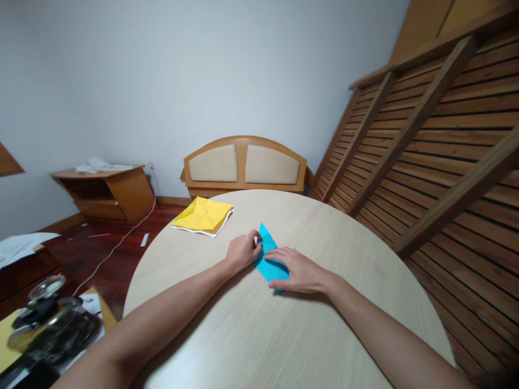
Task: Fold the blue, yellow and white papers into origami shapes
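A folded blue paper (268, 253) lies on the round light-wood table (259, 335), its point aimed away from me. My left hand (242, 252) pinches its left edge with curled fingers. Spread flat, my right hand (295, 269) presses down on the paper's near half and hides part of it. A yellow paper (201, 214) with creases rests on white sheets at the table's far left, apart from both hands.
Beyond the table a padded wooden headboard (244, 165) leans against the wall. A slatted wooden frame (425, 140) fills the right. A low wooden stand (106, 192) sits far left, and glass items on a tray (48, 319) lie near left.
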The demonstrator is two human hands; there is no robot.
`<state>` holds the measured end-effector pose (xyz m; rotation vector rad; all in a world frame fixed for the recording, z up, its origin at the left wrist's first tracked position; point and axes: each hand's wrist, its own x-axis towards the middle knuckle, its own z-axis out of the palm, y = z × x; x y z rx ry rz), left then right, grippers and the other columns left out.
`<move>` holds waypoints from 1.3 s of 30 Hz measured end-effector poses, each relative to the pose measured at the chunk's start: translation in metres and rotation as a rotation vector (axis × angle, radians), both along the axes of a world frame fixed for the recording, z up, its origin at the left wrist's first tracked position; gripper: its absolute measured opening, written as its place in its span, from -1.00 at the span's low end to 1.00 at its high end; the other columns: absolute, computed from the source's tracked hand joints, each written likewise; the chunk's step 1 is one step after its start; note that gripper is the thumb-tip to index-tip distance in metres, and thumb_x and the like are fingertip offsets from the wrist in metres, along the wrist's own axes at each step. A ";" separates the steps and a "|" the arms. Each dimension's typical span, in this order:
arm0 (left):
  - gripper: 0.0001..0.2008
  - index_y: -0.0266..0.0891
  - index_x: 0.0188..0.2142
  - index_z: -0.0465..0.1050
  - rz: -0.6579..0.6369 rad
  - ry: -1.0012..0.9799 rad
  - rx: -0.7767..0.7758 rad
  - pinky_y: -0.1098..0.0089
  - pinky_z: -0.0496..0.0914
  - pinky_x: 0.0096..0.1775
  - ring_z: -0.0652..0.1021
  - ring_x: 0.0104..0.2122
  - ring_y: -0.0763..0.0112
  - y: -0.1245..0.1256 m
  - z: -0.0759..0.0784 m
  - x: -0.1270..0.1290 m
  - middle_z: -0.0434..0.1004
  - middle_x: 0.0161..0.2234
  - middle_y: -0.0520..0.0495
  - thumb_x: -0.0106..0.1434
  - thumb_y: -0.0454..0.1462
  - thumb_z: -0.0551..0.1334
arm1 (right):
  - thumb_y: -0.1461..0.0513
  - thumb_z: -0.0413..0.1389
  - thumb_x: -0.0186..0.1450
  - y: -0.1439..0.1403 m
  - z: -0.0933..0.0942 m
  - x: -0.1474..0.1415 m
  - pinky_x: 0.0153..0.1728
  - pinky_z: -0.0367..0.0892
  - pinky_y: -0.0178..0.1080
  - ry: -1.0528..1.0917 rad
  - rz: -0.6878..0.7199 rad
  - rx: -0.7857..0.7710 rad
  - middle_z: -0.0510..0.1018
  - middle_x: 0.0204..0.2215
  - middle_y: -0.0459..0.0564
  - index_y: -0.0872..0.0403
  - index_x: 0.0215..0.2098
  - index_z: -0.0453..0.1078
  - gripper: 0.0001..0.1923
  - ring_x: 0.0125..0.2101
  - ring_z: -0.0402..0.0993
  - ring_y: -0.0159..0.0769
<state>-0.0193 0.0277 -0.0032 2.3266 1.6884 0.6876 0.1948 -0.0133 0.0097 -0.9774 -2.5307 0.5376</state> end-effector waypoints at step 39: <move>-0.27 -0.07 0.36 0.10 -0.383 0.310 -0.075 -0.02 -0.06 0.31 0.07 0.36 -0.02 0.010 -0.003 -0.018 0.02 0.40 -0.11 0.34 0.20 -0.01 | -0.16 -0.03 0.38 0.002 -0.004 0.005 0.30 -0.07 0.13 -0.235 -0.088 0.009 0.18 0.36 0.04 -0.07 0.35 0.18 -0.33 0.33 0.02 0.02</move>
